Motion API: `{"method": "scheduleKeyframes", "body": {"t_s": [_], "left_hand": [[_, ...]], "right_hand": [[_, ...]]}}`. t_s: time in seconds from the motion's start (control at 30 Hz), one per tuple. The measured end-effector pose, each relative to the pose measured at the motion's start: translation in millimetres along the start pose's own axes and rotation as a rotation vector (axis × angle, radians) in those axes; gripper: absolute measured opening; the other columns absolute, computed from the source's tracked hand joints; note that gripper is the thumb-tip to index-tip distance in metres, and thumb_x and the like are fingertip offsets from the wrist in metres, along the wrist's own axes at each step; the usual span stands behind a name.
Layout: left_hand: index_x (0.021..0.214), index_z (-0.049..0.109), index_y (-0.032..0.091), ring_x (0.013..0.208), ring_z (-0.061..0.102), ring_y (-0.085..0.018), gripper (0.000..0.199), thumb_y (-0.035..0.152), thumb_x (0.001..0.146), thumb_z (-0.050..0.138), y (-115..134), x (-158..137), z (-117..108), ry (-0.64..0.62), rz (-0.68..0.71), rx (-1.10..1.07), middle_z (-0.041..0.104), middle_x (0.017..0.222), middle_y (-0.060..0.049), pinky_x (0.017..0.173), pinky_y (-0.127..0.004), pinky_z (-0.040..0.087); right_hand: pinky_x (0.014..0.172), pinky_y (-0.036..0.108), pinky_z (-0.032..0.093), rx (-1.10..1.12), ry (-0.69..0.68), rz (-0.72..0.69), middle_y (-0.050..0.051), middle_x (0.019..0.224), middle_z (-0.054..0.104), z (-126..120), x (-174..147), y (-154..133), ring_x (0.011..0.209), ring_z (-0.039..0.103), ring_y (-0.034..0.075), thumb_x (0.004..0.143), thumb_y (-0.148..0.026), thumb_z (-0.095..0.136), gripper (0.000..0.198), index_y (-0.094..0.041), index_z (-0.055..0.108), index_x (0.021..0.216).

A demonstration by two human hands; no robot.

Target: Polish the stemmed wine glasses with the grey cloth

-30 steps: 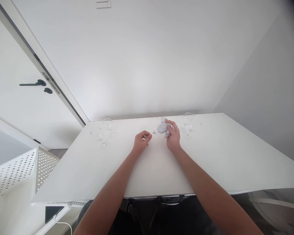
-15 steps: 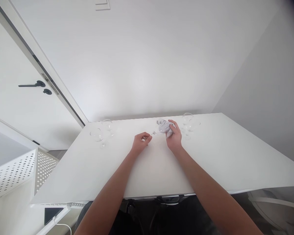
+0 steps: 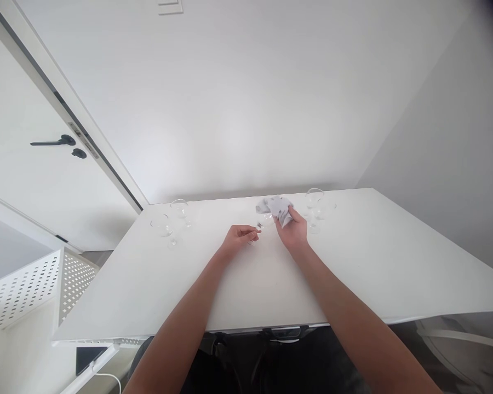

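Note:
My left hand [image 3: 243,237] is closed around the stem and foot end of a clear wine glass [image 3: 266,220], which is tilted with its bowl toward the right. Bunched over the bowl is a pale grey-white cloth [image 3: 277,209], gripped in my right hand [image 3: 292,227]. The cloth hides most of the bowl's rim. Both hands are above the far middle part of the white table [image 3: 263,284].
Two wine glasses stand at the left, one nearer [image 3: 161,225] and one farther [image 3: 179,209]. Two more, a farther glass [image 3: 314,198] and a nearer glass [image 3: 325,208], stand right of my right hand. A wall [image 3: 238,109] rises behind the table.
The cloth has shifted slightly left and spread over the bowl. My left hand has turned a little on the stem and moved slightly right; my right hand's fingers have changed position on the cloth.

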State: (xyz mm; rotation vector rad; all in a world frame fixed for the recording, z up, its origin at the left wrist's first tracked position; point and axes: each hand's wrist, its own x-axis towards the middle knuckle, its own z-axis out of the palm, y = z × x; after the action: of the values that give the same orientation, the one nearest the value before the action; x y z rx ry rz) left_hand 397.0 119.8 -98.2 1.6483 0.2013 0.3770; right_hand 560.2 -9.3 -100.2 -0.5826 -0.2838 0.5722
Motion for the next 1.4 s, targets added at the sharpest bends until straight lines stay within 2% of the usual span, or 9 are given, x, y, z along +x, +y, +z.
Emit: {"method": "scheduleKeyframes", "body": {"t_s": [0.13,0.27,0.47,0.6,0.77,1.03,1.13,1.3,1.4], "left_hand": [[0.093,0.076,0.02,0.093,0.061,-0.021,0.029,0.047,0.086,0.069,-5,4,-2,0.068,0.007,-0.075,0.069,0.084,-0.006,0.085,-0.033,0.043],[0.098,0.074,0.02,0.086,0.057,-0.018,0.028,0.046,0.087,0.069,-6,6,-3,0.104,0.021,-0.155,0.068,0.085,-0.006,0.083,-0.032,0.042],[0.094,0.069,0.018,0.078,0.055,-0.016,0.029,0.047,0.089,0.067,0,3,6,0.015,0.042,-0.207,0.061,0.078,-0.004,0.076,-0.031,0.041],[0.083,0.061,0.017,0.068,0.052,-0.014,0.033,0.049,0.091,0.063,2,1,10,-0.072,0.019,-0.27,0.051,0.073,-0.001,0.069,-0.031,0.039],[0.081,0.059,0.016,0.065,0.049,-0.013,0.034,0.048,0.092,0.063,4,0,11,-0.181,-0.049,-0.325,0.046,0.071,-0.001,0.065,-0.03,0.034],[0.082,0.064,0.014,0.062,0.042,-0.011,0.03,0.044,0.088,0.069,7,-1,6,-0.303,-0.233,-0.585,0.038,0.069,0.001,0.063,-0.029,0.033],[0.083,0.066,0.015,0.064,0.045,-0.012,0.031,0.045,0.088,0.069,6,1,7,-0.235,-0.164,-0.538,0.045,0.07,0.0,0.066,-0.03,0.036],[0.088,0.072,0.016,0.076,0.059,-0.016,0.032,0.048,0.086,0.071,-3,6,10,0.016,-0.023,-0.25,0.066,0.079,-0.006,0.074,-0.031,0.041],[0.088,0.073,0.018,0.08,0.063,-0.018,0.031,0.049,0.083,0.074,-8,7,11,0.149,0.002,-0.157,0.071,0.08,-0.006,0.076,-0.031,0.043]], "right_hand": [[0.099,0.043,0.055,0.023,0.014,-0.029,0.001,0.112,0.071,0,1,-2,0.123,0.061,0.02,0.087,-0.03,0.069,0.011,-0.028,0.066,0.097],[0.088,0.033,0.057,-0.029,0.082,-0.078,-0.002,0.098,0.069,-2,1,-5,0.106,0.065,0.018,0.083,-0.025,0.065,0.005,-0.026,0.063,0.087],[0.071,0.03,0.052,-0.126,-0.117,0.156,-0.001,0.095,0.067,12,-11,0,0.088,0.063,0.019,0.076,-0.023,0.062,0.012,-0.025,0.065,0.088],[0.077,0.038,0.053,-0.086,-0.191,0.248,0.001,0.096,0.068,16,-16,4,0.094,0.064,0.024,0.081,-0.03,0.061,0.015,-0.026,0.066,0.094],[0.085,0.045,0.054,-0.078,-0.264,0.259,0.005,0.116,0.069,18,-16,1,0.107,0.063,0.028,0.085,-0.037,0.059,0.035,-0.027,0.067,0.117],[0.087,0.044,0.054,-0.087,-0.269,0.262,0.004,0.121,0.069,17,-17,-2,0.111,0.062,0.028,0.09,-0.043,0.053,0.038,-0.028,0.067,0.122],[0.088,0.042,0.054,-0.094,-0.269,0.232,0.003,0.119,0.069,16,-16,1,0.11,0.063,0.027,0.09,-0.04,0.053,0.037,-0.028,0.067,0.123],[0.091,0.046,0.054,-0.104,-0.285,0.211,0.003,0.124,0.068,18,-16,5,0.114,0.062,0.028,0.09,-0.039,0.052,0.04,-0.03,0.064,0.126],[0.092,0.047,0.054,-0.128,-0.261,0.18,0.003,0.124,0.068,19,-18,7,0.114,0.063,0.028,0.089,-0.04,0.054,0.041,-0.031,0.063,0.128]]}}
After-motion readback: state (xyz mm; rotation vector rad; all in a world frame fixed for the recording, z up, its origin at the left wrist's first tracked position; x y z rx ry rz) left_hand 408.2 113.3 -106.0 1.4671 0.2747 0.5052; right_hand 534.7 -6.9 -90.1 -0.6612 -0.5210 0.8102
